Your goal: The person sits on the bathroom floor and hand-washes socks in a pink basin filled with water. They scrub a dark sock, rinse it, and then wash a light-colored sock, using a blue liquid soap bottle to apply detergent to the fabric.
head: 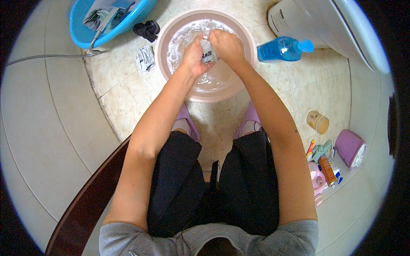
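A pale pink plastic basin [205, 98] with sudsy water stands on the tiled floor before me. Over it, my left hand [196, 57] grips the left side of a wet white sock-like cloth [208, 53] bearing dark lettering. My right hand [226, 45] is closed on the cloth's upper right part. Left of the basin, a white and black cloth piece [145, 58] lies on the floor, with a bundled black cloth item [146, 30] above it. A bottle of blue liquid [279, 49] lies just right of the basin.
A blue tub [75, 32] at upper left holds clothes and a shower head [108, 20] with a metal hose. A large white fixture [307, 22] stands upper right. At lower right are a lidded jar [317, 122], a purple bin [349, 148] and several bottles. A dark door edge [86, 198] runs lower left.
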`<state>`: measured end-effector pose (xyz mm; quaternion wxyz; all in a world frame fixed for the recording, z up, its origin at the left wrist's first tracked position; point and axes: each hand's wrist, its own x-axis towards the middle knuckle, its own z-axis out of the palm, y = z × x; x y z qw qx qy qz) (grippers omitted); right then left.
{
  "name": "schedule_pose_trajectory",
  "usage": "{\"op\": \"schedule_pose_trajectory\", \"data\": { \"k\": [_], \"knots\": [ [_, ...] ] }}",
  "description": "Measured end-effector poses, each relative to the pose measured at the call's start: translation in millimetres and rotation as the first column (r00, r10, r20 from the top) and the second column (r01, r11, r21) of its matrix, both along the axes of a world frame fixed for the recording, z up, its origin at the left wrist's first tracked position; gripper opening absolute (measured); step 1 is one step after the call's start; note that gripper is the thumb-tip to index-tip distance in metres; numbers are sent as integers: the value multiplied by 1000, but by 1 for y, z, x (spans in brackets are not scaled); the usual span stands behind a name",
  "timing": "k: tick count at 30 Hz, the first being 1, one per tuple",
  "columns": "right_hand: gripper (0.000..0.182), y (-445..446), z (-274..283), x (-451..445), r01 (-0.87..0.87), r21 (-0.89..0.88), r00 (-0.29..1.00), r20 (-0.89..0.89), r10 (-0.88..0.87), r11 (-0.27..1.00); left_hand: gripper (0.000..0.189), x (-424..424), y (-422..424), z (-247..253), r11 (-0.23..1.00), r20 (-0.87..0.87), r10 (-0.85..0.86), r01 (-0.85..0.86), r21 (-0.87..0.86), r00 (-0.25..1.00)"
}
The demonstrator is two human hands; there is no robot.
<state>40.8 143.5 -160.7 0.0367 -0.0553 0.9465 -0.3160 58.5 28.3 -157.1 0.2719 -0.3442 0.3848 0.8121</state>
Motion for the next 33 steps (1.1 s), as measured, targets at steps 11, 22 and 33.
{"op": "schedule_pose_trajectory", "data": {
  "k": [11,22,33],
  "knots": [
    [38,58,24,16,283,-779,770,532,353,559,35,-4,-41,29,956,-363,39,71,284,931],
    [31,-2,48,18,93,-857,986,151,76,506,30,6,-16,0,992,-222,125,-119,40,967],
    [25,-19,54,9,-13,-31,905,-426,-1,999,26,17,7,-1,997,-320,32,-9,74,947]
  ]
}}
